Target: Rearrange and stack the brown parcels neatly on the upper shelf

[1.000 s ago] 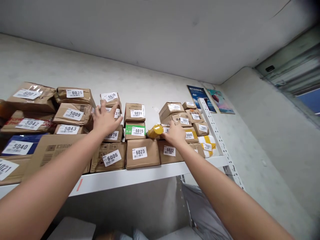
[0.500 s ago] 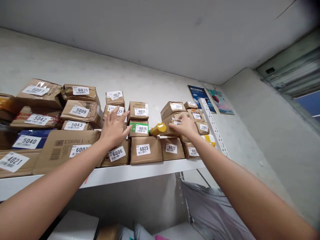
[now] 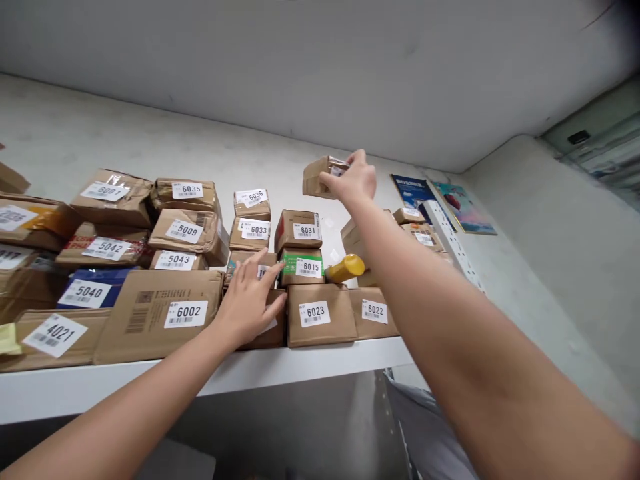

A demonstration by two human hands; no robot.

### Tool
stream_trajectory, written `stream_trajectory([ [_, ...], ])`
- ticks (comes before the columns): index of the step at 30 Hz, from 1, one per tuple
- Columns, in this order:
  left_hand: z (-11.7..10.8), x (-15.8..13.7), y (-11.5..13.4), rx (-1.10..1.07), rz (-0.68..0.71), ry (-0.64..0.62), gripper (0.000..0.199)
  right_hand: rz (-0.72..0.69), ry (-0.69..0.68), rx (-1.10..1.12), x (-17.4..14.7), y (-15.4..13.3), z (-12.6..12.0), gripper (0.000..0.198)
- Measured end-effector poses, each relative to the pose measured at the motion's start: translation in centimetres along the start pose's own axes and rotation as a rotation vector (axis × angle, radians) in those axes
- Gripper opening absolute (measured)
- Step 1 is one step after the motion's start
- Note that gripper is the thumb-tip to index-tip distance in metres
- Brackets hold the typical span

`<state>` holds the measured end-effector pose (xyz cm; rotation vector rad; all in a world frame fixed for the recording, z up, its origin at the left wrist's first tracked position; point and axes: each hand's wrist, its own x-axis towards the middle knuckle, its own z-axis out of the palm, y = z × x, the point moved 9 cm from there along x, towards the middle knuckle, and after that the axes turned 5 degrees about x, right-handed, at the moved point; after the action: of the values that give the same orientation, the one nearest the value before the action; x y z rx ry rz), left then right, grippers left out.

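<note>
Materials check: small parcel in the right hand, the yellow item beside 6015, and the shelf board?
Small parcel in the right hand: brown corrugated cardboard by the look, matte, with glossy tape and a white paper label. Yellow item: smooth and shiny, probably plastic or tape-wrapped; hard to tell. Shelf board: flat, even white, likely painted metal.
</note>
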<state>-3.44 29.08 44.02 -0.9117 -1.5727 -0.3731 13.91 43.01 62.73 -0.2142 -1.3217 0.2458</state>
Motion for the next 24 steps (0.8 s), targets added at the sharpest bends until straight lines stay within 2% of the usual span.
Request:
stream_trajectory([
  [5,-0.3,-1.8,-1.5,0.059,0.05,0.038,0.053,-0.016,-0.168,-0.069,-0.9,-3.6,6.8,0.066],
  [8,-0.7,-2.0,-0.5,0.114,0.175,0.067,0.055,0.002,-0.25,-0.125,-1.8,-4.0,9.1,0.068],
  [11,-0.2,-1.0,1.6,0.146,0.298,0.021,0.062,0.077,-0.263,-0.143,-2.1,-3.3,9.8,0.078],
  [13,0.7,0.3,3.0,0.154,0.324,-0.048,0.07,0.113,-0.283,-0.132,-2.1,-2.8,10.1,0.085],
  [16,2.1,2.2,4.2,0.164,0.284,-0.157,0.076,0.103,-0.317,-0.113,-2.2,-2.6,10.7,0.087],
  [19,3.2,3.1,4.4,0.173,0.215,-0.22,0.076,0.072,-0.334,-0.126,-2.3,-2.4,11.2,0.087],
  [21,3.3,3.3,4.3,0.176,0.196,-0.199,0.077,0.055,-0.341,-0.138,-2.4,-2.2,11.4,0.086],
  [24,2.6,3.4,4.1,0.184,0.205,-0.102,0.079,0.026,-0.344,-0.145,-2.8,-1.9,11.4,0.084],
])
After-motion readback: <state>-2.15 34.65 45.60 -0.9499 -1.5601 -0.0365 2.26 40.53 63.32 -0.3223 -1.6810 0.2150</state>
